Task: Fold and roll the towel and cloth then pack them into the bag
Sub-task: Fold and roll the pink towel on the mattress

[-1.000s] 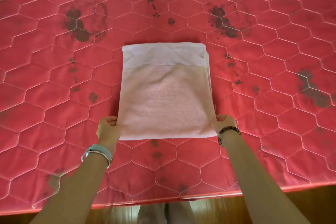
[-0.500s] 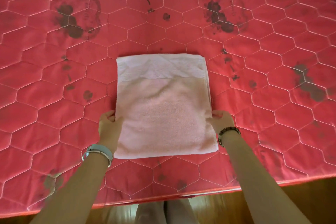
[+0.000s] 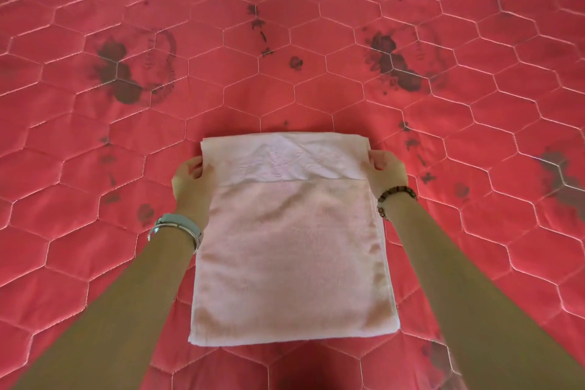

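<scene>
Pink terry towel (image 3: 291, 256): folded into a flat rectangle, lying on the red quilted mattress (image 3: 95, 142) at the near centre of the scene. A smoother woven band runs across its far end. Left hand (image 3: 190, 182): at the towel's far-left edge, fingers curled round the edge and gripping it. Right hand (image 3: 387, 172): at the far-right edge, fingers likewise curled round the edge. Left wrist carries a silver-grey band (image 3: 175, 228); right wrist carries a brown bead bracelet (image 3: 395, 196). Dark blotches (image 3: 117, 73) mark the mattress beyond the towel.
</scene>
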### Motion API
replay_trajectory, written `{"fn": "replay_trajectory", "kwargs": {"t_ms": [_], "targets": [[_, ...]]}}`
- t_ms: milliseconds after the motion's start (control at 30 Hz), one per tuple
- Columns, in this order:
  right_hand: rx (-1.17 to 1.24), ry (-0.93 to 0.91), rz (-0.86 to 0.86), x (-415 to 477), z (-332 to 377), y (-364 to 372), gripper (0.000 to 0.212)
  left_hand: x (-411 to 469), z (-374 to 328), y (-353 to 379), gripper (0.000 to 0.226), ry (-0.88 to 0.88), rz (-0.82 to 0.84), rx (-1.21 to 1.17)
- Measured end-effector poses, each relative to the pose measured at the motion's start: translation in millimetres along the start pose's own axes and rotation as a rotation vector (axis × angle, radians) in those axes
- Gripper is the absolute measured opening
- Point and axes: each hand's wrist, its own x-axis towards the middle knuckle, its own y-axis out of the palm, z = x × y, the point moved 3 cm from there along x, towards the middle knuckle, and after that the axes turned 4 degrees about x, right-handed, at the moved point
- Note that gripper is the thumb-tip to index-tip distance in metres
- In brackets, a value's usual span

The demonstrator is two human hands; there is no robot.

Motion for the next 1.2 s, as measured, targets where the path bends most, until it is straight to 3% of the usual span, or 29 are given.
{"fn": "replay_trajectory", "kwargs": {"t_ms": [367,467,567,667,733,900,1033,1200], "targets": [[-0.054,-0.108,-0.178,36.7,9.4,15.6,0.027,29.4,-10.4,12.0,0.024,0.215,-0.144,0.037],[-0.320,-0.395,-0.220,22.9,17.6,30.5,0.049,25.5,-10.7,16.5,0.028,0.503,-0.210,0.235],[-0.489,-0.728,-0.099,-2.4,24.3,60.5,0.058,-1.1,-6.3,46.2,0.036,0.831,-0.040,0.441],[-0.565,-0.837,0.132,-26.4,15.2,97.4,0.051,-47.4,3.6,82.0,0.049,0.964,0.167,0.597],[-0.662,-0.836,0.211,-30.7,5.0,111.9,0.053,-63.7,14.8,96.9,0.057,1.002,0.224,0.755],[-0.784,-0.823,0.237,-16.4,-3.9,109.9,0.062,-47.6,21.3,96.8,0.058,1.030,0.176,1.043],[-0.827,-0.779,0.188,-8.8,-9.0,101.2,0.067,-30.5,19.5,89.9,0.062,1.067,0.225,1.065],[-0.853,-0.664,0.089,9.2,-21.1,72.5,0.071,6.6,13.0,71.6,0.068,0.997,0.171,1.070]]}}
